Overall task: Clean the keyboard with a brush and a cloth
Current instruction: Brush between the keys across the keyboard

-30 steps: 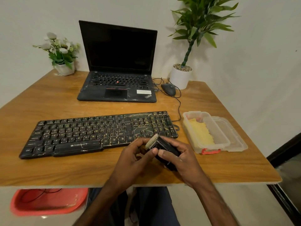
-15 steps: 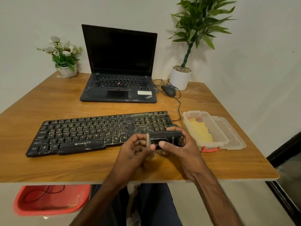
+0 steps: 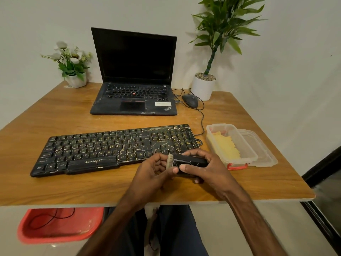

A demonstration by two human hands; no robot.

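Black brush (image 3: 186,162) gripped by right hand (image 3: 209,169), left hand (image 3: 153,170) pinching bristle end, likely readying it | held over surface (image 3: 92,185), just near of keyboard (image 3: 114,146) right end | yellow cloth (image 3: 225,147) in tub (image 3: 242,143), right.

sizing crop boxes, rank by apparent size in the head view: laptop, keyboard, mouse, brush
1. laptop and keyboard: too close to rank; laptop taller, keyboard wider
2. brush, though nearer the camera
3. mouse

Bare forearms (image 3: 245,209), bare left grip (image 3: 153,172) and right grip (image 3: 210,169), dark blue trousers (image 3: 175,233).
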